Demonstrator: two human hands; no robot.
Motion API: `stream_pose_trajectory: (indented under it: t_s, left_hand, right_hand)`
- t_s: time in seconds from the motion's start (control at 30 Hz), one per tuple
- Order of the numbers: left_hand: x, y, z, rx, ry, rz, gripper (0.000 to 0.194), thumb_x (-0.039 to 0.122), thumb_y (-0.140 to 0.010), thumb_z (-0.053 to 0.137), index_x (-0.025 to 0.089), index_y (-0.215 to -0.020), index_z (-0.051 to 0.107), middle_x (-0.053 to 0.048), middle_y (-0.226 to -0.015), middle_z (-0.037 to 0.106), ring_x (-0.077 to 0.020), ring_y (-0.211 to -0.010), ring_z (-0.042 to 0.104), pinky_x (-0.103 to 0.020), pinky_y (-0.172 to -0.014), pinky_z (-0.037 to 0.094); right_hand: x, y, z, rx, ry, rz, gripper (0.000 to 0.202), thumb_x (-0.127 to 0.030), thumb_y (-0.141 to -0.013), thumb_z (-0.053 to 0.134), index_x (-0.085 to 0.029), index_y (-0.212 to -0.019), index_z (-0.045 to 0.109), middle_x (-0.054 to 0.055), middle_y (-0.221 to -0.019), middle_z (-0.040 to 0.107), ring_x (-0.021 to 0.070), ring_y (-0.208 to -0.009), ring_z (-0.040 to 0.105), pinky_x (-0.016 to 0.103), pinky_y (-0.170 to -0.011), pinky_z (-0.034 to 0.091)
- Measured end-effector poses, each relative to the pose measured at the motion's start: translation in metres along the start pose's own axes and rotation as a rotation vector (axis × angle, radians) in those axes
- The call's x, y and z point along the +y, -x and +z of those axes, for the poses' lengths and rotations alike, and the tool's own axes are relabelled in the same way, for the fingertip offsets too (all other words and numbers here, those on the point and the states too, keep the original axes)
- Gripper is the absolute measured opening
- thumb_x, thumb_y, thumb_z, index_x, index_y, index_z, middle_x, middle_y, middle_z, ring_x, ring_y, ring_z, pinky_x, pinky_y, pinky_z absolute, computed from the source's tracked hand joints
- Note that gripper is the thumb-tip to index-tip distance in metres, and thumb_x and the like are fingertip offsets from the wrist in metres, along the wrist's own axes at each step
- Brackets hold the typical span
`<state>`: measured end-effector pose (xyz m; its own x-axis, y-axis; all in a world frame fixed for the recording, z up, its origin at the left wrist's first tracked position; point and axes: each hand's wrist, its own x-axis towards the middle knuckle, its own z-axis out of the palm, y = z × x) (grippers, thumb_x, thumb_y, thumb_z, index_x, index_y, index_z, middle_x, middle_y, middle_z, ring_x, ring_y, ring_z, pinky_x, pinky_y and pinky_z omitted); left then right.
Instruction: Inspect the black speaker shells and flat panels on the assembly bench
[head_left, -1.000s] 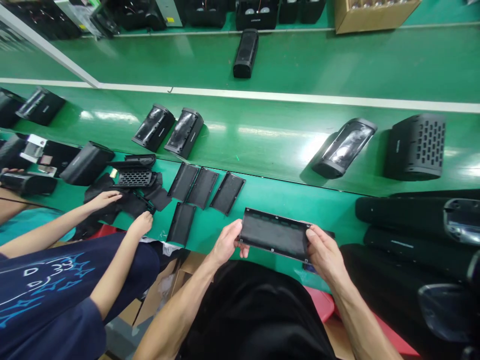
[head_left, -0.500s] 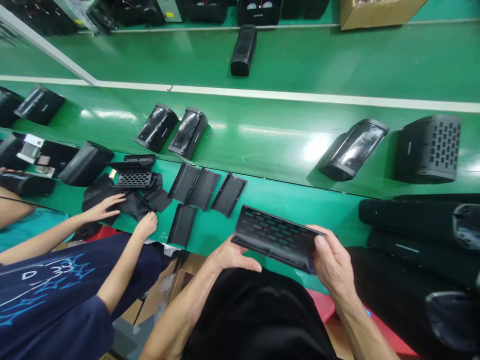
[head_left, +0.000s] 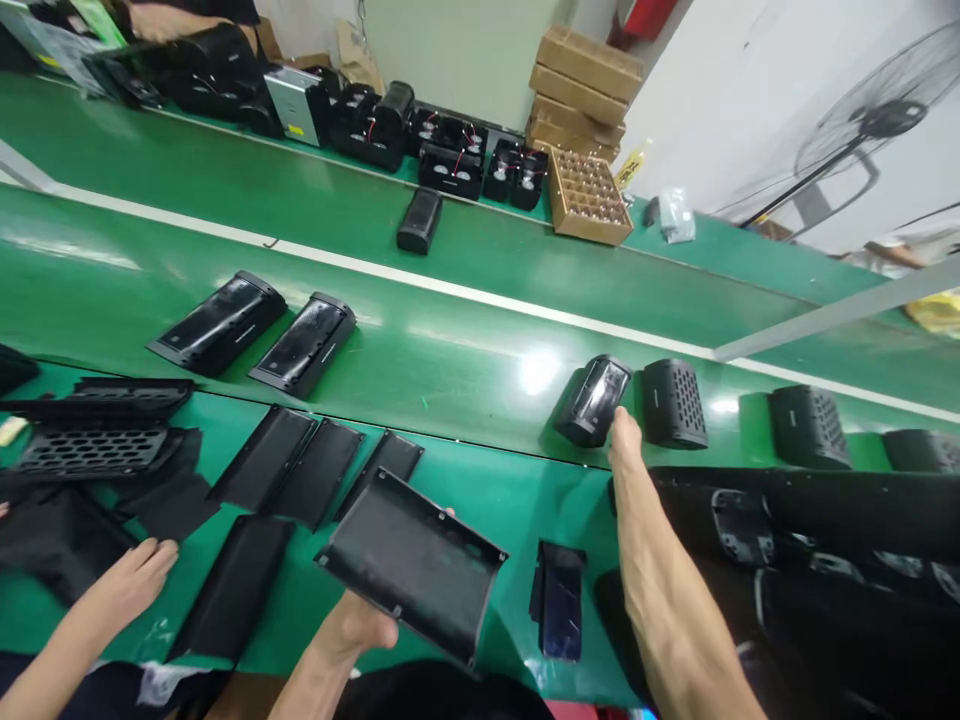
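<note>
My left hand [head_left: 367,622] holds a black curved panel [head_left: 420,565] from below, its hollow side facing up, over the front of the green bench. Stretched out to the right, my right hand [head_left: 624,438] is at the near right side of a glossy black speaker housing [head_left: 596,398]; its fingers are too small and partly hidden to tell a grip. A black perforated housing [head_left: 675,403] stands just right of that hand. Several black panels [head_left: 315,470] lie left of the held one. A dark phone-like slab [head_left: 559,600] rests on the bench between my arms.
Two glossy housings [head_left: 304,343] stand on the green conveyor [head_left: 450,375]. A co-worker's hand [head_left: 135,580] is at black sheets on the left. Black housings [head_left: 840,560] crowd the right. Across the line are a divided carton [head_left: 589,195] and a fan [head_left: 892,118].
The view has shifted. My right hand has let go of the panel and reached forward to the glossy housing. The panel has turned in my left hand, and the phone-like slab now shows.
</note>
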<state>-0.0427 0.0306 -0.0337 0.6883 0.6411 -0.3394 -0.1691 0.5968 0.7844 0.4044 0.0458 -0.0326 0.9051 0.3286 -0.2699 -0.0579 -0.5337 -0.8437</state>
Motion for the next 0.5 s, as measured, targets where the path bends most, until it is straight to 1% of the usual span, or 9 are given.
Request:
stream_pose_trajectory:
  t_s: [0.07, 0.1, 0.17, 0.2, 0.27, 0.33, 0.4, 0.47, 0.5]
  left_hand:
    - [0.006, 0.0, 0.0, -0.045, 0.111, 0.016, 0.103, 0.084, -0.045, 0.088, 0.058, -0.141, 0.06, 0.002, -0.154, 0.061, -0.0511, -0.141, 0.053, -0.065, -0.101, 0.05]
    - [0.01, 0.0, 0.0, -0.06, 0.173, 0.01, 0.103, 0.083, -0.045, 0.089, 0.058, -0.141, 0.061, 0.001, -0.155, 0.061, -0.0511, -0.141, 0.053, -0.065, -0.101, 0.051]
    - [0.019, 0.0, 0.002, -0.053, 0.278, -0.006, 0.101, 0.079, -0.046, 0.092, 0.052, -0.139, 0.066, -0.002, -0.154, 0.061, -0.051, -0.141, 0.054, -0.064, -0.104, 0.053]
    - [0.023, -0.001, 0.003, -0.037, 0.314, -0.011, 0.099, 0.077, -0.046, 0.093, 0.049, -0.137, 0.069, -0.004, -0.153, 0.062, -0.0511, -0.142, 0.053, -0.064, -0.105, 0.053]
    - [0.031, -0.003, 0.006, -0.016, 0.361, -0.014, 0.095, 0.074, -0.047, 0.095, 0.042, -0.134, 0.074, -0.006, -0.152, 0.063, -0.0506, -0.143, 0.052, -0.063, -0.108, 0.053]
    - [0.036, -0.007, 0.009, -0.016, 0.411, -0.004, 0.095, 0.072, -0.048, 0.096, 0.038, -0.134, 0.075, -0.007, -0.15, 0.065, -0.0485, -0.144, 0.053, -0.06, -0.111, 0.053]
    - [0.036, -0.013, 0.013, -0.01, 0.49, 0.021, 0.095, 0.069, -0.05, 0.097, 0.037, -0.136, 0.073, -0.007, -0.147, 0.067, -0.0448, -0.141, 0.057, -0.055, -0.112, 0.052]
    - [0.034, -0.019, 0.019, -0.002, 0.564, 0.058, 0.097, 0.066, -0.05, 0.099, 0.035, -0.138, 0.072, -0.007, -0.142, 0.07, -0.0424, -0.136, 0.061, -0.052, -0.11, 0.054]
    - [0.032, -0.022, 0.021, 0.0, 0.588, 0.07, 0.098, 0.065, -0.049, 0.099, 0.034, -0.138, 0.071, -0.007, -0.139, 0.071, -0.0423, -0.134, 0.062, -0.051, -0.108, 0.055]
  right_hand:
    - [0.005, -0.023, 0.013, 0.021, 0.059, 0.003, 0.046, -0.046, -0.093, 0.072, -0.017, -0.128, 0.066, 0.016, -0.141, 0.063, 0.0355, -0.134, 0.056, 0.059, -0.115, 0.041]
    - [0.009, -0.028, 0.02, 0.023, 0.077, -0.005, 0.052, -0.045, -0.087, 0.079, -0.018, -0.129, 0.065, 0.017, -0.143, 0.062, 0.0361, -0.136, 0.054, 0.058, -0.116, 0.04]
    - [0.017, -0.033, 0.033, 0.01, 0.082, -0.025, 0.074, -0.045, -0.072, 0.088, -0.018, -0.135, 0.06, 0.018, -0.146, 0.06, 0.0373, -0.138, 0.052, 0.053, -0.117, 0.042]
    - [0.019, -0.034, 0.04, -0.002, 0.068, -0.03, 0.086, -0.046, -0.067, 0.09, -0.018, -0.14, 0.055, 0.019, -0.145, 0.061, 0.0372, -0.136, 0.054, 0.05, -0.115, 0.046]
    - [0.021, -0.039, 0.055, -0.033, 0.017, -0.015, 0.099, -0.05, -0.065, 0.089, -0.02, -0.149, 0.045, 0.016, -0.142, 0.063, 0.0347, -0.126, 0.062, 0.047, -0.104, 0.055]
    - [0.02, -0.044, 0.067, -0.061, -0.048, 0.036, 0.098, -0.05, -0.068, 0.084, -0.023, -0.151, 0.039, 0.014, -0.139, 0.064, 0.0316, -0.114, 0.069, 0.047, -0.091, 0.062]
    - [0.017, -0.046, 0.076, -0.09, -0.104, 0.111, 0.086, -0.047, -0.072, 0.079, -0.025, -0.145, 0.041, 0.013, -0.136, 0.066, 0.0299, -0.102, 0.073, 0.046, -0.076, 0.065]
    - [0.013, -0.046, 0.081, -0.122, -0.147, 0.172, 0.07, -0.043, -0.076, 0.075, -0.026, -0.136, 0.046, 0.013, -0.135, 0.066, 0.0279, -0.096, 0.073, 0.039, -0.063, 0.064]
    - [0.01, -0.046, 0.084, -0.136, -0.165, 0.187, 0.064, -0.041, -0.077, 0.074, -0.027, -0.133, 0.047, 0.013, -0.139, 0.064, 0.0268, -0.097, 0.073, 0.035, -0.059, 0.063]
